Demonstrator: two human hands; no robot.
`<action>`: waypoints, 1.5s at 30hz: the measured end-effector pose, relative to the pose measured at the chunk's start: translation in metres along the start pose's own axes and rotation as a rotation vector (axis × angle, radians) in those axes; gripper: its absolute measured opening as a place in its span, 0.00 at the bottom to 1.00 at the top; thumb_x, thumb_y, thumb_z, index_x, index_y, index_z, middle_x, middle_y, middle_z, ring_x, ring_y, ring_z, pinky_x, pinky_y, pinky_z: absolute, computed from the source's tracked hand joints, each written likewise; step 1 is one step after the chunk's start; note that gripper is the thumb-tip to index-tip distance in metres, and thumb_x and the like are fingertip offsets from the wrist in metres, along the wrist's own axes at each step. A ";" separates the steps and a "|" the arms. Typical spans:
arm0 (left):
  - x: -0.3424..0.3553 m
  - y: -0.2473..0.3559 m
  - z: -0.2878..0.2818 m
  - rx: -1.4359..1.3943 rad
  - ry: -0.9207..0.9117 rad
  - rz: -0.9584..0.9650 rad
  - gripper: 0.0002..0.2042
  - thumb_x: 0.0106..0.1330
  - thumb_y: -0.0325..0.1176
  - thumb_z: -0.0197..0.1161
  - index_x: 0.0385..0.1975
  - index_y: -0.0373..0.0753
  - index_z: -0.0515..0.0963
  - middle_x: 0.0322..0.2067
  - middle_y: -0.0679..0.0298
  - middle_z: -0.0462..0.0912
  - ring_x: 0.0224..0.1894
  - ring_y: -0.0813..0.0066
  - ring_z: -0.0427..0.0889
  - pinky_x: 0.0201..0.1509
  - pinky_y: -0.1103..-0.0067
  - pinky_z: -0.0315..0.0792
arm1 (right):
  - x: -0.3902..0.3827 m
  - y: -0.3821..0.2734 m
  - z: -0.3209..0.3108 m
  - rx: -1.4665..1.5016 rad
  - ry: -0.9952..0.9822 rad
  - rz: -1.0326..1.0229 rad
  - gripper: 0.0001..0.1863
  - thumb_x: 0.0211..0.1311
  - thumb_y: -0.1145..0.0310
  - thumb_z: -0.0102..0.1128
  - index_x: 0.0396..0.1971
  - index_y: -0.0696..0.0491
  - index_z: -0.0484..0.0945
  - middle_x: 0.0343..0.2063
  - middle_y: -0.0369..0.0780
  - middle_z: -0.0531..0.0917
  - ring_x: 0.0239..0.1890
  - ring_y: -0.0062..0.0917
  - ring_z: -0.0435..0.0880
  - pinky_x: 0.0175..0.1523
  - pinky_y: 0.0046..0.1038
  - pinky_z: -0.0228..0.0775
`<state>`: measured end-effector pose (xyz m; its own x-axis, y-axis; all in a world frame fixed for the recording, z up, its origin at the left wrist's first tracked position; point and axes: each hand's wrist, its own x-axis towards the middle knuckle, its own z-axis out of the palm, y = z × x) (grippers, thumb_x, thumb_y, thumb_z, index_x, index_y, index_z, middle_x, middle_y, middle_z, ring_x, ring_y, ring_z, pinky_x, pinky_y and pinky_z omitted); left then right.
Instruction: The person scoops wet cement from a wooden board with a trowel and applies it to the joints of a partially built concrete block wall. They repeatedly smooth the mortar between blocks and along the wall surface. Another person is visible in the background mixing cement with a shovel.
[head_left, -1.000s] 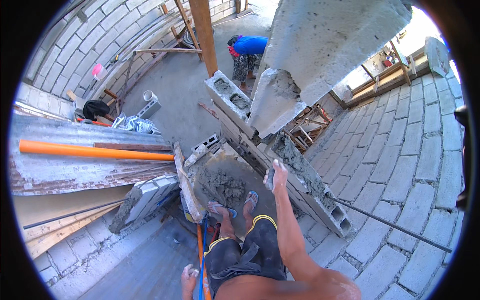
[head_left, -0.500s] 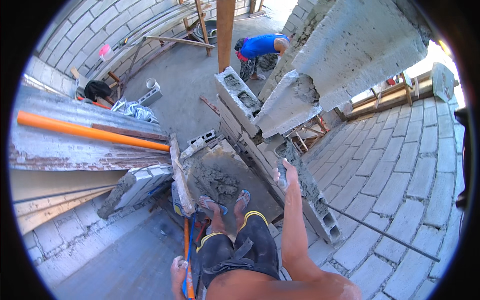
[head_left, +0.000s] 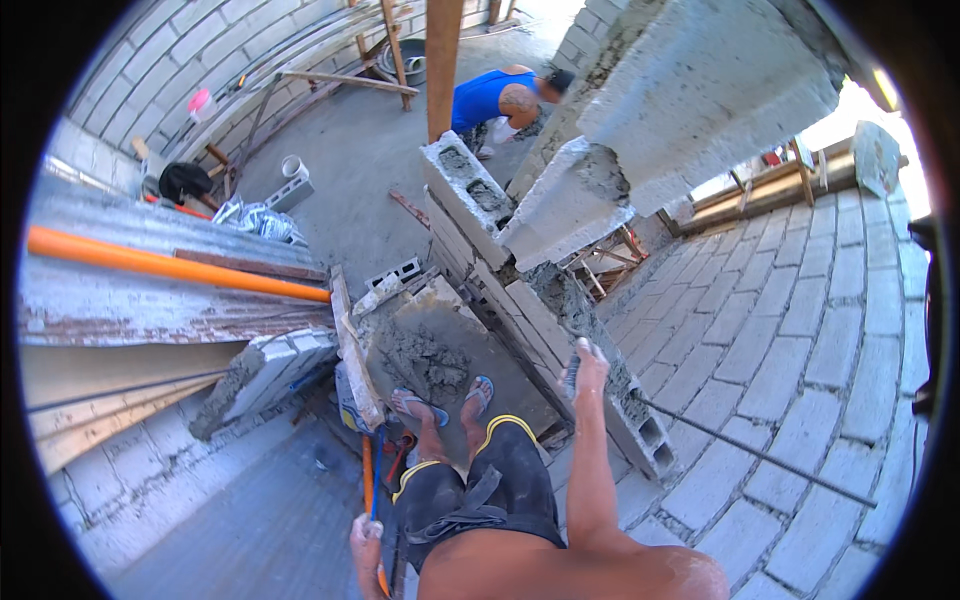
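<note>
The right side of the view was filled by a wide block wall point(head_left: 810, 320), its courses curved by the lens. The upper right was taken up by a concrete column point(head_left: 710, 100), near whose jagged lower end a narrow hollow-block wall point(head_left: 535, 320) was set. On the left, a corrugated metal sheet point(head_left: 120, 305) was crossed by an orange pipe point(head_left: 180, 266). A co-worker point(head_left: 490, 98) in blue was seen bent low beyond the narrow wall. Just ahead of the sandalled feet, a mortar heap point(head_left: 430, 358) was spread.

The narrow wall's top was coated with a mortar strip point(head_left: 565, 295); its long axis was slanted from beside the column, upper left, down to open block cells at lower right. By far the nearer was the right hand point(head_left: 590, 370), held at the wall's near side, with the strip lying ahead and to the right of its fingers. Whether the wall was touched could not be told. The fingers were wrapped round a grey hand tool point(head_left: 572, 378) — perhaps a trowel, mostly hidden. The left hand point(head_left: 366, 545) was held low, well apart from the wall, beside a thin orange pole point(head_left: 368, 480); its fingers were partly curled — whether anything was gripped could not be told.
</note>
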<state>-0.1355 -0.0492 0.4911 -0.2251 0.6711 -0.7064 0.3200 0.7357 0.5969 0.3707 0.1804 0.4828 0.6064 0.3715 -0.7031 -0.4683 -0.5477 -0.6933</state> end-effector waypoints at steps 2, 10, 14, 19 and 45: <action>0.000 -0.007 -0.004 0.105 -0.033 -0.079 0.21 0.57 0.30 0.60 0.51 0.29 0.71 0.36 0.58 0.81 0.37 0.72 0.79 0.45 0.77 0.73 | 0.006 -0.004 -0.019 0.089 -0.018 0.039 0.12 0.65 0.61 0.52 0.30 0.55 0.70 0.14 0.39 0.71 0.09 0.26 0.71 0.11 0.30 0.66; 0.030 0.013 -0.030 0.127 -0.023 0.040 0.20 0.57 0.28 0.60 0.51 0.30 0.71 0.35 0.56 0.81 0.39 0.71 0.79 0.45 0.76 0.73 | 0.048 -0.005 0.029 0.087 -0.248 0.063 0.11 0.64 0.60 0.54 0.28 0.52 0.70 0.14 0.40 0.74 0.10 0.26 0.73 0.12 0.29 0.68; 0.044 0.022 -0.044 0.119 -0.014 0.069 0.20 0.57 0.27 0.59 0.51 0.30 0.71 0.36 0.57 0.81 0.39 0.70 0.80 0.47 0.76 0.73 | 0.035 0.001 0.061 0.132 -0.184 -0.028 0.11 0.64 0.61 0.53 0.31 0.54 0.69 0.15 0.41 0.73 0.10 0.27 0.73 0.12 0.30 0.67; 0.034 0.009 -0.051 0.105 -0.016 0.093 0.20 0.59 0.29 0.59 0.52 0.30 0.71 0.37 0.56 0.81 0.40 0.70 0.80 0.47 0.75 0.73 | 0.021 0.005 0.070 0.349 -0.211 0.148 0.11 0.65 0.61 0.52 0.33 0.54 0.67 0.15 0.41 0.72 0.11 0.28 0.72 0.14 0.32 0.66; 0.048 0.046 -0.065 0.240 -0.098 0.091 0.20 0.61 0.31 0.58 0.53 0.32 0.71 0.43 0.56 0.78 0.44 0.68 0.77 0.49 0.75 0.71 | 0.003 0.042 0.087 0.565 0.001 0.041 0.10 0.64 0.60 0.52 0.34 0.51 0.67 0.14 0.37 0.69 0.10 0.26 0.71 0.11 0.30 0.64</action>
<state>-0.1914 0.0223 0.5092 -0.0994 0.7126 -0.6944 0.5465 0.6223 0.5604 0.2967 0.2241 0.4379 0.5811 0.3577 -0.7310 -0.7623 -0.0754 -0.6428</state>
